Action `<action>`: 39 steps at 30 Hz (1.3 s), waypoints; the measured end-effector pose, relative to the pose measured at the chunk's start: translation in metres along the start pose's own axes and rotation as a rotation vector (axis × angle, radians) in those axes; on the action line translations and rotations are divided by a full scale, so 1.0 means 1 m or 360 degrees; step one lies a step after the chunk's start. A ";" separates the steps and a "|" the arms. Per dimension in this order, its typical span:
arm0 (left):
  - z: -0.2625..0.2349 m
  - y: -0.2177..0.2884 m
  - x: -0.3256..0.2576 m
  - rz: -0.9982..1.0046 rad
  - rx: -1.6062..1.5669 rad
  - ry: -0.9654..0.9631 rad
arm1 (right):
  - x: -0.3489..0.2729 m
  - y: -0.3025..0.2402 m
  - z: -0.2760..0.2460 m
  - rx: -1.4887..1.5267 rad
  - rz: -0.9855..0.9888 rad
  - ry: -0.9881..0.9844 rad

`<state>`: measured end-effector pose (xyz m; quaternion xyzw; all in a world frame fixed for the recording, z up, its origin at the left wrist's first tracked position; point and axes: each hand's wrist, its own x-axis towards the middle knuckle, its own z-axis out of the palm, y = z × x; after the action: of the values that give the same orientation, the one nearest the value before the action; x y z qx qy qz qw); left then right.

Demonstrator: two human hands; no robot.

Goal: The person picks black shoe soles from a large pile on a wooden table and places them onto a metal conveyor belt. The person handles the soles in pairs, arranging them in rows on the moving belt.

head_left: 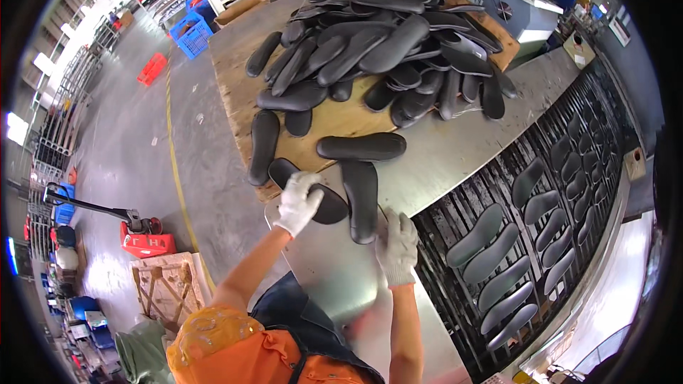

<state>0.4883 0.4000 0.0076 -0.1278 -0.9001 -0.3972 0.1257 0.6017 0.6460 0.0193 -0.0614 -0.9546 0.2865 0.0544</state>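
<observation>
My left hand (299, 203), in a white knit glove, is closed over the middle of a black shoe sole (330, 206) near the wooden board's front corner. My right hand (398, 245), also gloved, lies low over the metal table (338, 259) with its fingers stretched forward. A thin dark edge shows by its fingertips; what it belongs to I cannot make out. Between my hands another sole (361, 203) points toward me, its far end meeting a sole lying crosswise (361, 147). One more sole (264, 147) rests at the board's left edge.
A large heap of black soles (384, 43) covers the wooden board (235, 92). To the right, a dark slatted conveyor (445, 242) carries rows of soles (501, 252). A red pallet jack (148, 242) and a blue crate (191, 35) stand on the floor at left.
</observation>
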 end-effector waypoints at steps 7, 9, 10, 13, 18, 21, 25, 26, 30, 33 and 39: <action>-0.065 -0.095 0.060 -0.0770 0.0746 -0.0063 | 0.120 -0.013 0.038 -0.0784 -0.0304 -0.0186; -0.072 -0.096 0.073 -0.0924 0.0683 -0.0166 | 0.149 -0.015 0.038 -0.0860 -0.0357 -0.0186; -0.073 -0.099 0.078 -0.1000 0.0654 -0.0222 | 0.165 -0.014 0.042 -0.0929 -0.0369 -0.0240; -0.073 -0.120 0.081 -0.0969 0.0638 -0.0208 | 0.199 -0.005 0.058 -0.1056 -0.0458 -0.0247; -0.078 -0.117 0.098 -0.0981 0.0788 -0.0372 | 0.223 -0.003 0.062 -0.1074 -0.0519 -0.0288; -0.084 -0.118 0.112 -0.1033 0.0761 -0.0450 | 0.223 -0.013 0.055 -0.0844 -0.0436 -0.0101; -0.094 -0.130 0.107 -0.1038 0.0706 -0.0452 | 0.183 -0.075 0.024 -0.0095 0.0404 -0.0375; -0.093 -0.130 0.106 -0.1040 0.0688 -0.0458 | 0.171 -0.083 0.016 0.0285 0.0609 -0.0570; -0.088 -0.119 0.108 -0.1017 0.0789 -0.0506 | 0.112 -0.099 0.062 0.0366 0.0366 -0.0759; -0.085 -0.114 0.113 -0.1055 0.0813 -0.0556 | 0.094 -0.121 0.088 0.0002 0.0190 -0.0829; -0.096 -0.126 0.102 -0.1047 0.0463 -0.0445 | 0.085 -0.126 0.080 0.0363 0.0667 -0.0840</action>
<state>0.3630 0.2597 0.0176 0.1339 -0.9484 -0.2633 -0.1156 0.4958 0.5112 0.0278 -0.1733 -0.8643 0.4022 -0.2475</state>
